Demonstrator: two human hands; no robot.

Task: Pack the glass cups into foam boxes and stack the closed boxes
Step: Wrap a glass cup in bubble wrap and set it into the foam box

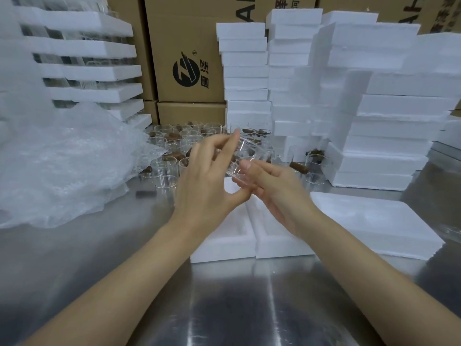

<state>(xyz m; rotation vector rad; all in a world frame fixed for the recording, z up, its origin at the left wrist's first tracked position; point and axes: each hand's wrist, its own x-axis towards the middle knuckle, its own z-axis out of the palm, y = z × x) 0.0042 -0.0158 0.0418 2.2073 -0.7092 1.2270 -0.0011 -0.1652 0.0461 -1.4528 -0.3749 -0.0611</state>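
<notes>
Since the open foam box (220,245) lies on the tabletop (224,300) just beneath, I hold the glass cup (249,153) tilted above it, the grip of my right hand (279,193) pinching its base, my left hand (207,186) spread nearly straight against its rim, probably steadying it for lowering.

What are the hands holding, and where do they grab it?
A clear glass cup, tipped sideways. The right hand pinches its near end, thumb on top, fingers beneath. Straight fingers of the left hand rest against its far side.
</notes>
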